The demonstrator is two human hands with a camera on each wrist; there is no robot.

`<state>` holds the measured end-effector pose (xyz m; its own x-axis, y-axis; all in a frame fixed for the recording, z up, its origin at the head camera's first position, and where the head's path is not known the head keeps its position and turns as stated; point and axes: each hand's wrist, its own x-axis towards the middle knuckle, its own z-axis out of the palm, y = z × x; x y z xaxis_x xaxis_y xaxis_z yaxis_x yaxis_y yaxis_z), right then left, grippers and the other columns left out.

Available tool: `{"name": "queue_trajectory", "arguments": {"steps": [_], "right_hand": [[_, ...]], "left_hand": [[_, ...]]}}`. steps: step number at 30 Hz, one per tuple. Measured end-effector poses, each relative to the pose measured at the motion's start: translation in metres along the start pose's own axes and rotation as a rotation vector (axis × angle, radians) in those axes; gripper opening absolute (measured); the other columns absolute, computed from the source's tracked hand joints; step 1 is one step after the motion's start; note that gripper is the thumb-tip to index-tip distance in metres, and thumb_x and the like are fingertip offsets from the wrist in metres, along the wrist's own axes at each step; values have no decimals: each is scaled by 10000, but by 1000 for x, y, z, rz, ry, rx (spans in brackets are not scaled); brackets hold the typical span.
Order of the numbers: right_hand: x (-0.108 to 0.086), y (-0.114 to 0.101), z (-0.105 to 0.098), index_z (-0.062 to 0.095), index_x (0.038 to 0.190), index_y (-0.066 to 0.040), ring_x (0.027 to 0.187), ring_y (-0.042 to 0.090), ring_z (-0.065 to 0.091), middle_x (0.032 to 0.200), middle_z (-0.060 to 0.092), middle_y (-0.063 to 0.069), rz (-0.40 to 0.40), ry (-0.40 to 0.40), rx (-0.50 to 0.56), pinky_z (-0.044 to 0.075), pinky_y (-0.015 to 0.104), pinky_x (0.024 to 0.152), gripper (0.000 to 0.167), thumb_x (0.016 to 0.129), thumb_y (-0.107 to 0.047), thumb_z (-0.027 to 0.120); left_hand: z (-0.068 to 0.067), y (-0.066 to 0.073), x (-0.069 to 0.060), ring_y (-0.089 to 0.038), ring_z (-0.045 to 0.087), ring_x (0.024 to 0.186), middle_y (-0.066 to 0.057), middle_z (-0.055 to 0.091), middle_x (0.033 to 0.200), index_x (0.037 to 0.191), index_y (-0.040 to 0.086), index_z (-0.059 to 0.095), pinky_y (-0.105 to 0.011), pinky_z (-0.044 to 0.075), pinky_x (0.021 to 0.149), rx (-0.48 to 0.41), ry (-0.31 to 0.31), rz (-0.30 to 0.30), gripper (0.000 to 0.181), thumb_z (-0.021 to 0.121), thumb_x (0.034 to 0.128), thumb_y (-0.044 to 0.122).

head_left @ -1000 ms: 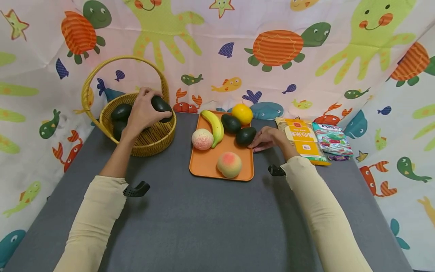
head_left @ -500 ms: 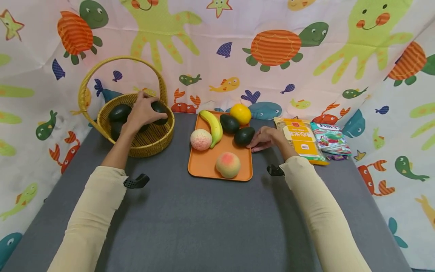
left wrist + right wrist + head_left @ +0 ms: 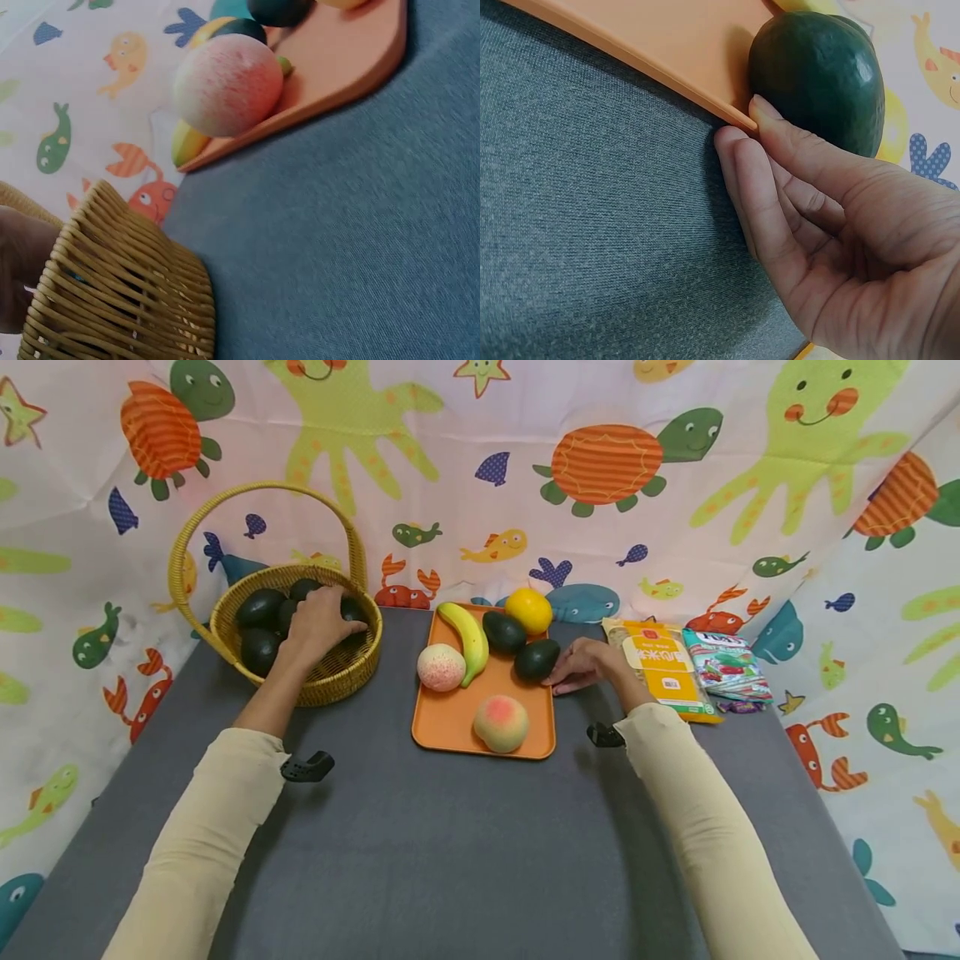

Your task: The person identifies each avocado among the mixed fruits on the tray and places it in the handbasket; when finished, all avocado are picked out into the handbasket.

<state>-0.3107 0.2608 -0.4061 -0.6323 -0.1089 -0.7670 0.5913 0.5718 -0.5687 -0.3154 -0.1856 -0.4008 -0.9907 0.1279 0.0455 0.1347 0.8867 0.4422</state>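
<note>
My left hand [image 3: 321, 622] is down inside the yellow wicker basket [image 3: 330, 688], its fingers and thumb around a dark green avocado [image 3: 351, 609] that it partly hides. More avocados [image 3: 260, 607] lie in the basket to the left of that hand. In the left wrist view the basket wall [image 3: 127, 277] covers most of the fingers. My right hand [image 3: 588, 664] pinches the right rim of the orange tray [image 3: 446, 727] between thumb and fingers, as the right wrist view shows. Just beside the thumb sits an avocado [image 3: 817, 79] on the tray.
The tray also bears a banana [image 3: 471, 642], a speckled peach [image 3: 441, 667], a larger peach [image 3: 501, 724], another avocado [image 3: 503, 632] and a yellow round fruit [image 3: 528, 611]. Right of it lie a yellow food bag [image 3: 662, 668] and a green-white packet [image 3: 726, 664]. A patterned cloth hangs behind.
My left hand has lowered the avocado from the basket's right rim into the basket and shifted slightly left. Avocados behind the hand have come into view. My right hand stays at the tray rim.
</note>
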Motion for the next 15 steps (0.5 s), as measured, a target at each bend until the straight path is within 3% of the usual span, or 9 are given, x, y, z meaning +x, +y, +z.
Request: {"name": "queue_trajectory", "arguments": {"steps": [5,15], "right_hand": [[2,-1,0,774,992,-18,774,176,781,839,778,82,1,8,10,625,325,890,115,889,-48,816],[0,0,2,759,1077,8,761,169,780,832,776,84,-12,2,8,618,330,906,192,901,-54,805]], "left_hand": [[2,-1,-2,-540,611,1133,-319,602,1300,1370,-78,574,-650,531,931,26,70,33,595,788,949,284],[-2,9,-2,-504,605,1179,-308,586,1346,1396,-68,583,-639,537,968,13,74,18,603,789,948,279]]}}
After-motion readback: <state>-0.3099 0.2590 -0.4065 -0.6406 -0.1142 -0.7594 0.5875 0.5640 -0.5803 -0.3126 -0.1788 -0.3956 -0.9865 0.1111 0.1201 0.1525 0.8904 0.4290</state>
